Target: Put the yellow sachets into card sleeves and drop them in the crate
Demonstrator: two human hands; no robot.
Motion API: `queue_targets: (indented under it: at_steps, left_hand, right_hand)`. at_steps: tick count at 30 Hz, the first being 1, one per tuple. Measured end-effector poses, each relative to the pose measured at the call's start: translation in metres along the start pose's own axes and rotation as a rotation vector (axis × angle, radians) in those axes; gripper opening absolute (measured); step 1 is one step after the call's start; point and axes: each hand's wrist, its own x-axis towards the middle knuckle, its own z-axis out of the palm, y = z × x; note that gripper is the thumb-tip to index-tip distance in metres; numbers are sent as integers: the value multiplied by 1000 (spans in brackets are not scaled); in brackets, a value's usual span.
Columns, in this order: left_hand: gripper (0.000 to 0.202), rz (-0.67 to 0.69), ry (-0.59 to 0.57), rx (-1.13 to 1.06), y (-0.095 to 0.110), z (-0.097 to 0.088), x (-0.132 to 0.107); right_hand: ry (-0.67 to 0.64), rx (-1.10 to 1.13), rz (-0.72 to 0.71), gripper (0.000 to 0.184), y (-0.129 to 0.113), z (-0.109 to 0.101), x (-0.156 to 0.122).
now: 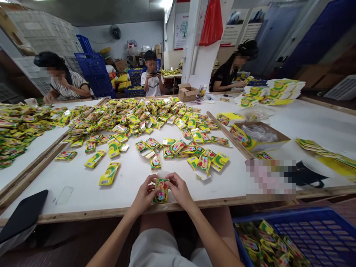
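Note:
Close to the table's front edge, I hold a small yellow-green printed box (161, 191) between both hands. My left hand (146, 191) grips its left side, thumb on the printed face. The fingers of my right hand (178, 187) pinch the upper right of the box, by a pale flap that stands up at its top. Whether the box has anything inside cannot be seen. Nearest to my hands lie a few similar small boxes (204, 163) on the right, some with white flaps sticking out, and a single box (109, 174) on the left.
A large heap of small boxes (133, 118) covers the table's far middle. Wooden strips (230, 136) divide the white tabletop (133, 200). An open carton (267, 142) with clear plastic stands right. Below right is a blue basket (306, 213) holding boxes. Several people sit across the table.

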Motion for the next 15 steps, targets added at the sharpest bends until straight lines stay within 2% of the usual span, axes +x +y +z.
queue_targets:
  at_steps: [4,6,8,12,15]
  left_hand:
    - [22,62,106,11,-2,-1,9]
    - [24,98,137,-20,-3,-3,14]
    - [30,115,143,-37,-1,-6,17]
    - [17,151,137,155,5,-11,14]
    - [17,170,175,235,9,-10,11]
  right_hand:
    - [-25,-139,-30,13,-6,-1,6]
    - [13,-140,-49,9,-10,0,8]
    - [34,-115,-57,14,-15,2,9]
    - [-42,-145,-79,13,-21,7,8]
    - [-37,-175,-77,15,-24,11,9]
